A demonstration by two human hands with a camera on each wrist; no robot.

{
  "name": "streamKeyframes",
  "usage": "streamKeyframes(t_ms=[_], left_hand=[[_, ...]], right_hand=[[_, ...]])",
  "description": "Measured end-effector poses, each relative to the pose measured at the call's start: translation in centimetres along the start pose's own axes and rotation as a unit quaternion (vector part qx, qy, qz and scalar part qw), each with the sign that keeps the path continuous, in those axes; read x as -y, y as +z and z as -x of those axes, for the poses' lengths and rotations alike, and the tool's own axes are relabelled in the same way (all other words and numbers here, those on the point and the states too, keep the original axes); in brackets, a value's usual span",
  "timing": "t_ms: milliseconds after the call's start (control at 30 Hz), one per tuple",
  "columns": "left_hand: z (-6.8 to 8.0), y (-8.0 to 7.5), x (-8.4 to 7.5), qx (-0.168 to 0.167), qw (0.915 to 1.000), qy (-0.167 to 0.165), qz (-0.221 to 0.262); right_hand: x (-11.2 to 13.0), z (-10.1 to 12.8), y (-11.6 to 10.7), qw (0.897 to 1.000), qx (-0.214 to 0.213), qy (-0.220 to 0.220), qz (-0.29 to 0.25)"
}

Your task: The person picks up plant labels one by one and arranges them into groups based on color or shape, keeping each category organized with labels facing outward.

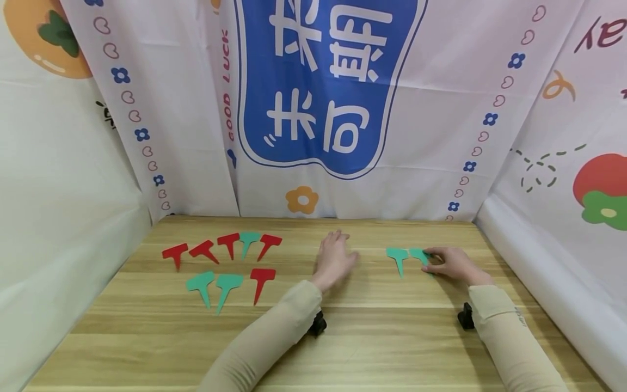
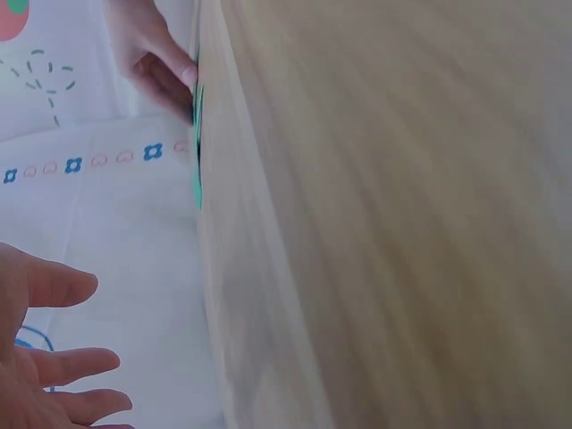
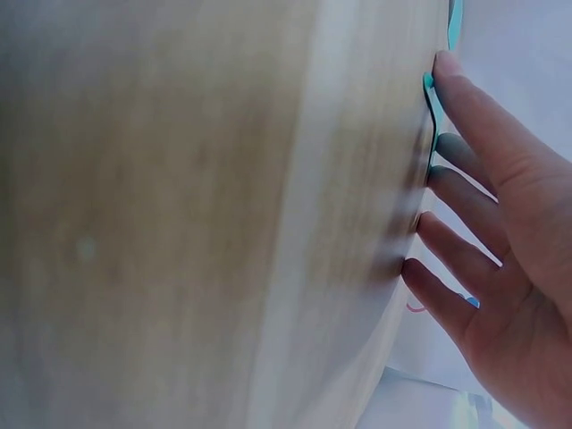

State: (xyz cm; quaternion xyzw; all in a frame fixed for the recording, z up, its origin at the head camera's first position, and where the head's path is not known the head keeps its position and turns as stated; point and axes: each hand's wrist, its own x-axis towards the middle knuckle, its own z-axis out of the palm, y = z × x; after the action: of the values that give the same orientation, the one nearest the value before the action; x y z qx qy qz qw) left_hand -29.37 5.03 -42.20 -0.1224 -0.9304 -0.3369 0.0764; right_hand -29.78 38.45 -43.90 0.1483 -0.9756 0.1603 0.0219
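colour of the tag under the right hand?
Green tag, touched by the right hand; head view shows it best.

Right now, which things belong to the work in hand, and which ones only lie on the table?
In hand:
right hand, touching a green tag
second green tag beside it
left hand, holding nothing

Lying about:
red tags
green tags at the left

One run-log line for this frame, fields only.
left hand: open, above table, holds nothing | right hand: fingertips resting on green tag | second green tag beside it | red and green tags grouped at left
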Motion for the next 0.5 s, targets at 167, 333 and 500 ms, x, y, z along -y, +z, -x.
streamKeyframes(t_ms=[167, 333, 500], left_hand=[[0.2, -0.9, 1.2, -0.004, 1.0, 0.005, 0.003], [0.3, -1.8, 2.5, -0.017, 0.9998, 0.003, -0.003], [0.4, -2.9, 3.7, -0.024, 0.9997, 0.0, -0.005]], right_hand=[[0.0, 0.1, 0.0, 1.0, -0.002, -0.002, -0.004], [0.0, 0.2, 0.1, 1.0, -0.003, -0.003, -0.005], [0.1, 0.1, 0.0, 1.0, -0.003, -0.002, -0.005]])
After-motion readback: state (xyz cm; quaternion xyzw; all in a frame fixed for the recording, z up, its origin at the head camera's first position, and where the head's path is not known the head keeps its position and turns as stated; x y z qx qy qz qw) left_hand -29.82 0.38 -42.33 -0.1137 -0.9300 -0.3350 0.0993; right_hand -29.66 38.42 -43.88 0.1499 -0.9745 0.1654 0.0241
